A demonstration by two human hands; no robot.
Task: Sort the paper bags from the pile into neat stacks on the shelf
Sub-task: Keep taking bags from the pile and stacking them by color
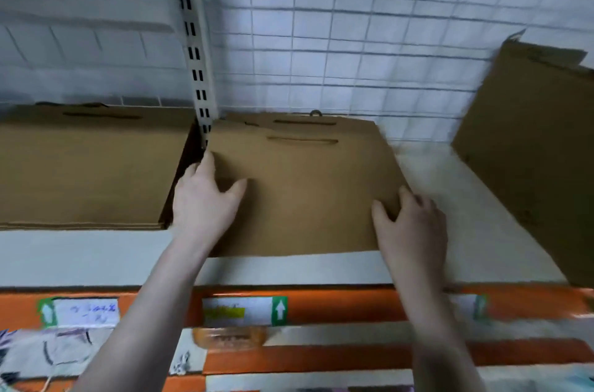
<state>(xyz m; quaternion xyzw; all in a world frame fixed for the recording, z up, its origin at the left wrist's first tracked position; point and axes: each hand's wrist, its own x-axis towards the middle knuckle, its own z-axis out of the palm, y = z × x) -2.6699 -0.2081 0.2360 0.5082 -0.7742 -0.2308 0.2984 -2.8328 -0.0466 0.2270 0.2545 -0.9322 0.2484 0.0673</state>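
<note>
Forearms: bare, rising from 6 o'clock across the orange shelf edge [337, 301] and its price label [244, 311].
Left hand [205, 199]: at 9 o'clock of the middle stack, fingers straight and laid along its left side, thumb spread flat on the top bag; pressing, nothing pinched or curled round.
Right hand [414, 224]: at 4 o'clock of the same stack, fingers relaxed and slightly bent over its right edge, thumb lying on the top face; touching the edge, tips partly hidden, no clear grip.
Middle stack of paper bags [302, 192]: flat on the white shelf [96, 256], between both hands, handles toward 12 o'clock; top bag sits a little forward of the one beneath, so a second handle slot shows behind.
Left stack of paper bags [83, 166]: toward 9 o'clock, flat, beyond the slotted upright [196, 54], just beside the left hand's fingers but apart from them.
Leaning bags [527, 147]: toward 3 o'clock, tilted against the wire grid back [369, 32], well apart from the right hand.
Sharpness: blurred throughout, label print unreadable.
</note>
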